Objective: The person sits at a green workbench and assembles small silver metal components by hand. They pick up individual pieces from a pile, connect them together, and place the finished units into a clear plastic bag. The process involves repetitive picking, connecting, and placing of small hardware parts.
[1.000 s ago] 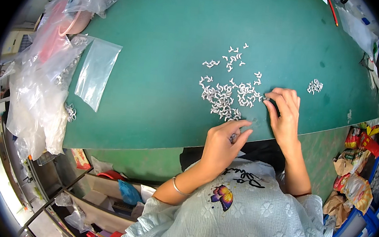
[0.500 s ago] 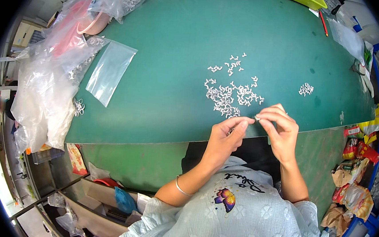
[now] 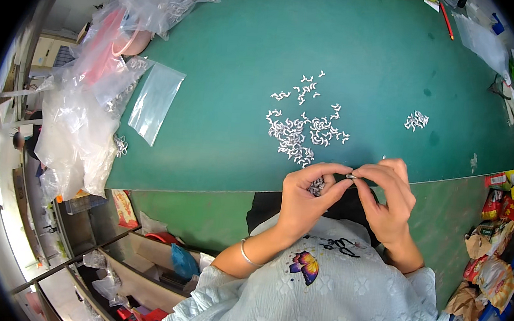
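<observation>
Both hands have drawn back from the pile of small white pieces (image 3: 304, 131), and now left hand (image 3: 309, 192) and right hand (image 3: 390, 195) pinch one tiny metal piece (image 3: 350, 176) together, lying crosswise between fingertips, pile just beyond.

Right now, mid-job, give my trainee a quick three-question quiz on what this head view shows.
1. True or false: the left hand and right hand meet fingertip to fingertip on one small silvery metal piece.
2. Where is the large pile of small silvery metal pieces? A) beyond the hands B) inside the flat clear plastic bag C) on the floor
3. What colour is the table top?

Key: 1 true; 2 A; 3 green.
</observation>
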A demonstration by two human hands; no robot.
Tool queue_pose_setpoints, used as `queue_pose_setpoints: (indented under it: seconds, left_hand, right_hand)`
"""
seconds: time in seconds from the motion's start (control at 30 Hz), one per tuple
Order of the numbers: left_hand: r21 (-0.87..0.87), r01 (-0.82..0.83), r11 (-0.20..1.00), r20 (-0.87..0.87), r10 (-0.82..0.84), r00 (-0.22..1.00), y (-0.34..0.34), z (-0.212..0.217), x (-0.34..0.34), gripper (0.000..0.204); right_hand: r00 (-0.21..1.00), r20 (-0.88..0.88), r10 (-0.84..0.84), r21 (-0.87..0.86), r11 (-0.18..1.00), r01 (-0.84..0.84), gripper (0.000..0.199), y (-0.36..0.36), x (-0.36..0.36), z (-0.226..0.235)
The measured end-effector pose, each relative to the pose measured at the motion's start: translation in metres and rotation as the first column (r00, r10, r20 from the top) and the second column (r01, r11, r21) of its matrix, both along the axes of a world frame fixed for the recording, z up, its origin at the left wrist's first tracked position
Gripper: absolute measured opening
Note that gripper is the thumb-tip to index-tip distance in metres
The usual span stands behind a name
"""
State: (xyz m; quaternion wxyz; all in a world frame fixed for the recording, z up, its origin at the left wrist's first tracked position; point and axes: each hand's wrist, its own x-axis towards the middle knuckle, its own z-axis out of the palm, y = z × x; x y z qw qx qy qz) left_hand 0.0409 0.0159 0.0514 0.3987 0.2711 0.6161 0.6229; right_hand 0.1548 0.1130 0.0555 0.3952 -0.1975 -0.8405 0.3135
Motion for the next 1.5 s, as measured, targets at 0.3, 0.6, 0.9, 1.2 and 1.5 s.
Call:
queue_pose_setpoints:
  seconds: [0.3, 0.6, 0.9, 1.2, 1.5]
  left_hand:
    - [-0.108, 0.021, 0.994, 0.068, -0.013, 0.998, 0.028, 0.008, 0.020, 0.007]
    - [0.070, 0.040, 0.997, 0.909, -0.080, 0.410, 0.018, -0.013, 0.010, 0.008]
    - [-0.094, -0.079, 0.992, 0.811, 0.123, 0.572, 0.004, -0.027, 0.000, 0.027]
    - [-0.090, -0.183, 0.979, 0.982, 0.118, 0.150, 0.001, -0.032, -0.023, 0.027]
    - [-0.051, -0.453, 0.890, 0.940, 0.195, 0.278, -0.030, -0.032, -0.099, 0.021]
  right_hand:
    - [0.994, -0.091, 0.059, -0.286, 0.955, -0.083, 0.024, 0.031, 0.019, 0.000]
    - [0.988, 0.154, 0.034, -0.187, 0.982, -0.004, 0.024, 0.054, -0.007, -0.047]
    - [0.961, 0.234, 0.147, -0.067, 0.989, -0.135, 0.020, 0.045, -0.030, -0.058]
    - [0.980, 0.173, 0.095, -0.151, 0.986, -0.069, 0.014, 0.043, -0.037, -0.050]
    - [0.878, 0.212, 0.429, -0.293, 0.885, -0.361, 0.015, 0.031, -0.089, -0.012]
